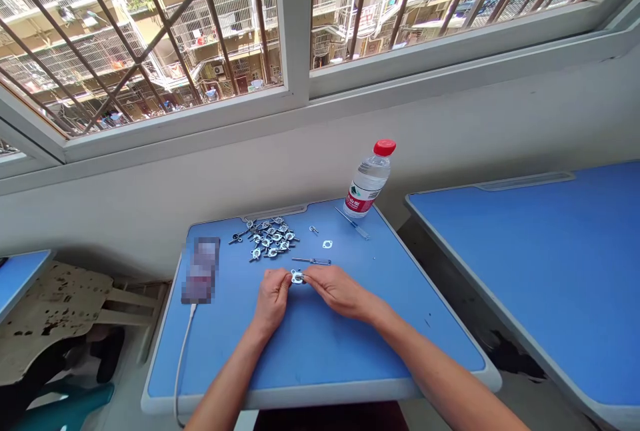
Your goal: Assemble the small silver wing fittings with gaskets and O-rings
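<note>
Between my two hands, above the blue desk, is a small metal flanged part with a round middle. My left hand pinches its left edge between thumb and fingers. On the other side my right hand grips it with closed fingers. Just beyond the hands lies a small screwdriver with a clear handle. A pile of similar metal parts sits farther back on the left. A loose flat metal plate and a single small metal piece rest to the right of the pile.
A water bottle with a red cap stands at the desk's back right, beside a second thin screwdriver. A blurred phone-like object with a white cable lies at left. Another blue desk stands to the right, across a gap.
</note>
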The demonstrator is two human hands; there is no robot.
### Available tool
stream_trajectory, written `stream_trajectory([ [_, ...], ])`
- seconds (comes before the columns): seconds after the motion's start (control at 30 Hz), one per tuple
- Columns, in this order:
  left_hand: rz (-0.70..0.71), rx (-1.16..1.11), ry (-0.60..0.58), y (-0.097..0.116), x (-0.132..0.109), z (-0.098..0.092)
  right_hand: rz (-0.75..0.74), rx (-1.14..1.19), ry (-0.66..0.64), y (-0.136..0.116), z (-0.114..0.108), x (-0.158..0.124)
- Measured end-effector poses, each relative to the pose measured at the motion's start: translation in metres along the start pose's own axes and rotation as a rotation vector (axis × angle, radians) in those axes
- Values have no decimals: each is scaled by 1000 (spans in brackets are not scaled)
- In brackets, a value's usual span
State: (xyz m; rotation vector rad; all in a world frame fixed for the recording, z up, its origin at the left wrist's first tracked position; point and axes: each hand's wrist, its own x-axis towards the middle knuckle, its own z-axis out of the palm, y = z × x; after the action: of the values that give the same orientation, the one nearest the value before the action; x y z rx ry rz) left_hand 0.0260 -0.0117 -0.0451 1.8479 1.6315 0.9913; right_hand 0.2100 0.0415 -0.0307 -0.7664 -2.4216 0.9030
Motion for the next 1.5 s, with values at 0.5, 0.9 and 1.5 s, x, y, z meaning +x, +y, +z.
stream_trajectory([
  [0.5,-62,-43,41,0,1,0,-45,-153,127,-1,12,3],
  [0.9,-98,158,1,4,-3,-4,-124,-385,268,6,45,1],
  [1.5,168,186,32,-1,-3,-11,-48,-261,316,3,43,1],
])
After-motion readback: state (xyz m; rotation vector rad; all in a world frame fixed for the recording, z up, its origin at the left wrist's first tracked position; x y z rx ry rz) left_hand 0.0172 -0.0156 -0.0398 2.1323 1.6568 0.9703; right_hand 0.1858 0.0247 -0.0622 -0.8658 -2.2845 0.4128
